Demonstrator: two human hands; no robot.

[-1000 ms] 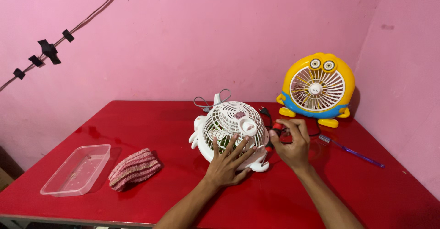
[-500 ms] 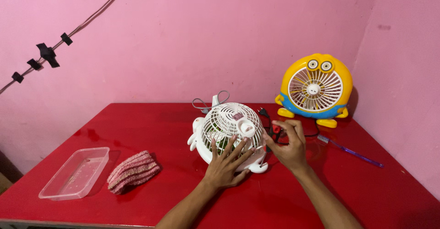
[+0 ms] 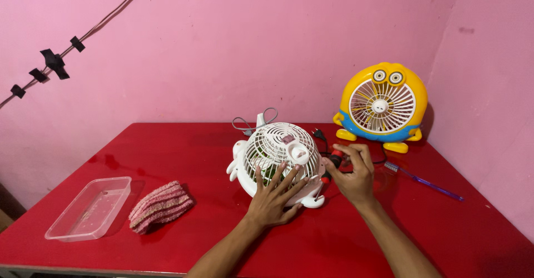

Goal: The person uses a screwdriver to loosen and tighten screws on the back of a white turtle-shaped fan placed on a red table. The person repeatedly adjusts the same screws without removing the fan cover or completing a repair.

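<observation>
Barely shifted since before, the left hand (image 3: 271,200) presses flat on the white fan (image 3: 278,158) lying mid-table (image 3: 167,150); the right hand (image 3: 351,175) grips a red screwdriver (image 3: 334,160). It looks light, brittle plastic; steady the rim.

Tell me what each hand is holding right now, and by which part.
The right hand grips a red-handled tool by its handle. The left hand holds nothing; its fingers press spread on the white fan grille.
</observation>
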